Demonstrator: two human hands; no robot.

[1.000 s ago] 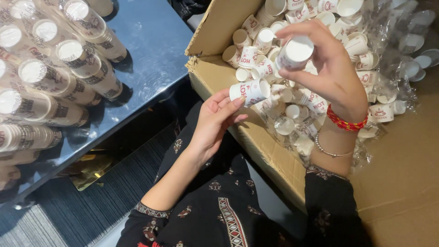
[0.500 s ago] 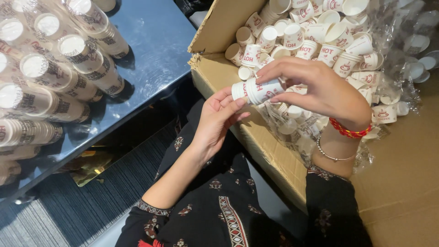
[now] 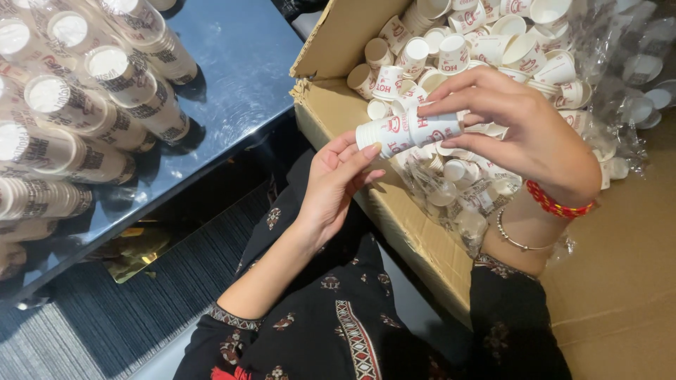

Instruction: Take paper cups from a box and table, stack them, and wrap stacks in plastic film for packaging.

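Cups now lie joined end to end between the two hands: the short stack of small white paper cups [image 3: 408,131] with red print is held level, sideways, over the near edge of the open cardboard box [image 3: 338,35]. A second ago the right hand [image 3: 517,134] was raised higher, holding a single cup up and apart from the one the left hand held; since then it has come down and the two have met, so the loose cup looks to be nested onto the stack, or very nearly so.

That right hand is curled over the stack's right end, thumb below and fingers on top, grasping it. Its wrist carries a red beaded bracelet [image 3: 553,204] and a thin silver bangle [image 3: 517,241]. Meeting it from below, the left hand [image 3: 338,179] has its fingertips closed on the stack's left end, pinching the rim rather than wrapping it.

Just behind and beneath the right hand lies the heap of loose cups [image 3: 486,42] in clear plastic wrapping inside the box. Well off beyond the left hand, long stacks of cups [image 3: 105,91] lie on their sides on the dark glossy tabletop [image 3: 246,63].
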